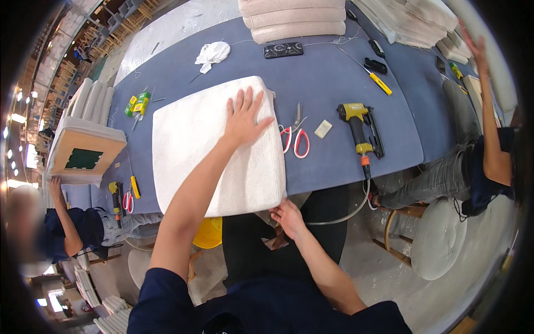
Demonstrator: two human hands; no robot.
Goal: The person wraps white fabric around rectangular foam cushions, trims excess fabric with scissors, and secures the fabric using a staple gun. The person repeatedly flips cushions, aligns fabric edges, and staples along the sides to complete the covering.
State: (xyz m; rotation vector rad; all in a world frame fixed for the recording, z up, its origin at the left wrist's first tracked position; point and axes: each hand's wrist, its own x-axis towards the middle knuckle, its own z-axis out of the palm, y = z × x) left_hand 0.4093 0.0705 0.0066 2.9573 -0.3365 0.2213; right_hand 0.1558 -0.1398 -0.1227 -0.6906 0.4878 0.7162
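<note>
A white fabric-covered seat cushion (194, 139) lies on the blue-grey table in front of me, its near edge at the table's front edge. My left hand (243, 119) rests flat on top of it, fingers spread. At the cushion's near right corner, my right hand (288, 218) has its fingers curled against the lower edge; part of that grip is hidden. Just right of the cushion lie red-and-white-handled scissors (300, 142) and a small pale block (322, 128). Farther right is a yellow-and-black pneumatic stapler (360, 128) with its air hose attached.
Stacked cushions (295, 19) stand at the back, near a dark patterned case (283, 50) and a crumpled white cloth (212, 54). A yellow-handled awl (380, 83) lies back right. Green-yellow boxes (141, 102) lie left. Co-workers sit on both sides; the left one holds a cushion (86, 147).
</note>
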